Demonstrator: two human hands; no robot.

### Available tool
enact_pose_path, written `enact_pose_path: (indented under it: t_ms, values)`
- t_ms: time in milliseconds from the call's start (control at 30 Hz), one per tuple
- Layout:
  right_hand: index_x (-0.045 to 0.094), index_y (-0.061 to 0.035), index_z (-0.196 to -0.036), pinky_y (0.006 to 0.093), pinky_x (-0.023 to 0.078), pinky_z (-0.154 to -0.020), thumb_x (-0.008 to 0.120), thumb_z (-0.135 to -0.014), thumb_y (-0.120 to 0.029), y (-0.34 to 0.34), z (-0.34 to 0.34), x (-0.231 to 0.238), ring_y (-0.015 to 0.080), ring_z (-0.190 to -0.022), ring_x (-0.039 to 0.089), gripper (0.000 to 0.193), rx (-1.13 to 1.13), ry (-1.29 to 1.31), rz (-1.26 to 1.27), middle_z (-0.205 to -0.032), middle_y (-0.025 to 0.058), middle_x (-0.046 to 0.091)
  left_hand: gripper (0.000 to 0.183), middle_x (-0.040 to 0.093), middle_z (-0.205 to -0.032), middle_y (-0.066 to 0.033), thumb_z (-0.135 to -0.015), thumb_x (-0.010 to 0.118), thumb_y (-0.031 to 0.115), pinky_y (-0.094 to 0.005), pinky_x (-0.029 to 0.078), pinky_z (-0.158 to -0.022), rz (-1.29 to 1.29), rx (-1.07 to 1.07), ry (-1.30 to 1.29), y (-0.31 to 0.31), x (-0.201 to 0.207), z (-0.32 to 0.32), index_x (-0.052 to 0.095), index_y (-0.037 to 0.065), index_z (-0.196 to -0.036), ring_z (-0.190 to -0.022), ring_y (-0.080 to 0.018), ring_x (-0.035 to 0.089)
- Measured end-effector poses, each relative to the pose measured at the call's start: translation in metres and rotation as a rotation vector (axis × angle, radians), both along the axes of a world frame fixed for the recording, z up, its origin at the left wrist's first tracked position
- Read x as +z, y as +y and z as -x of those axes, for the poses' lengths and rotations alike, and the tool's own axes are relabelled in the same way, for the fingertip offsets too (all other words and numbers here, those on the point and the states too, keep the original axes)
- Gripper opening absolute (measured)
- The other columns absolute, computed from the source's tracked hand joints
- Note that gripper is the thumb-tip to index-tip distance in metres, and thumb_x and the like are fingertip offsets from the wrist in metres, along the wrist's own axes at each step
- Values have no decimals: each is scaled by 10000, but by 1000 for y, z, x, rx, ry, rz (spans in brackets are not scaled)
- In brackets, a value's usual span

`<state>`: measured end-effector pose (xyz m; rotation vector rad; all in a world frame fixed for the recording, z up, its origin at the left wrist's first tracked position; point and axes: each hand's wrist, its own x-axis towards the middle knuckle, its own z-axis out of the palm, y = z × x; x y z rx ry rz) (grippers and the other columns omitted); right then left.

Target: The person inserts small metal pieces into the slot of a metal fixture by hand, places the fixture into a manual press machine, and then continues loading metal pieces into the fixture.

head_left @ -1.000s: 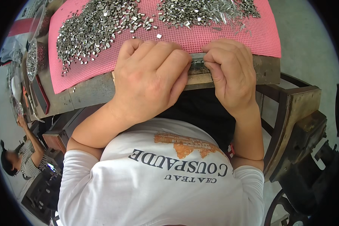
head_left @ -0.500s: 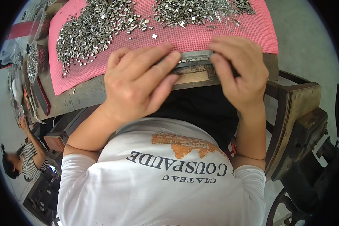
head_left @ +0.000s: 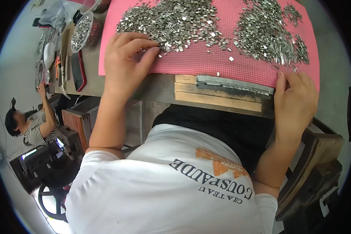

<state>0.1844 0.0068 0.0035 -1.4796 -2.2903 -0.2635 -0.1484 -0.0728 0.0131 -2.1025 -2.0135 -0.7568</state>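
My left hand [head_left: 126, 58] is at the near edge of the left pile of small metal pieces [head_left: 183, 23], its thumb and fingertips brought together; whether a piece is between them is hidden. My right hand [head_left: 296, 99] rests by the right end of a narrow grey metal bar [head_left: 226, 83], fingers curled and thumb against them, close to the thin pins of the right pile [head_left: 261, 31]. What it pinches, if anything, cannot be seen. Small shiny pieces sit in a row along the bar's right part. The bar lies on a wooden block [head_left: 218, 101] at the table's front edge.
A pink textured mat [head_left: 175, 66] lies under both piles. Left of it are a clear tub of metal bits [head_left: 83, 33], a dark red-edged tray [head_left: 78, 72] and orange-handled tools [head_left: 57, 68]. Another person [head_left: 39, 123] sits at far left. A wooden stand [head_left: 312, 152] is at right.
Both hands were over the bar and have moved apart, the left to the left pile, the right to the bar's right end. The view has shifted, and the bar now shows fully.
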Motion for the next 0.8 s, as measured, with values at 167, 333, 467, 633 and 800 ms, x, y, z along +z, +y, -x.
enact_pose_path:
  t_ms: [167,333,467,633,800]
  values:
    - [694,-30,-773,459,497,-703,771,-855,-119,1,6,-2,334,-774,624,143,-27,33,39,-794,118,612,123,747,-930,-23,-776,847,114,-380,528,-820,5,56,-20,-2,-3,11,819,122,-895,-923,-248,667]
    - [719,-14,-806,461,510,-695,775,-854,-107,1,7,3,349,-771,635,118,-36,107,131,-801,126,631,129,738,-906,-17,-772,843,119,-381,522,-820,29,-9,-29,-4,-4,7,825,139,-899,-927,-246,657]
    - [718,-13,-810,462,515,-706,771,-852,-106,0,7,3,355,-775,644,115,-54,103,154,-798,135,640,138,737,-902,9,-761,852,130,-383,509,-832,26,-32,9,-4,-5,11,825,140,-896,-929,-238,653]
    - [700,-16,-811,446,526,-708,742,-845,-81,5,9,-2,354,-793,668,85,-38,237,195,-824,149,670,135,742,-924,15,-759,843,127,-398,497,-820,31,-77,146,-4,-2,8,813,146,-889,-935,-236,656]
    - [656,-2,-960,366,528,-673,697,-909,-26,1,4,-11,267,-741,659,69,101,639,395,-900,122,646,134,732,-908,-3,-780,842,127,-368,499,-799,61,-59,161,-6,-2,10,804,132,-909,-906,-229,663]
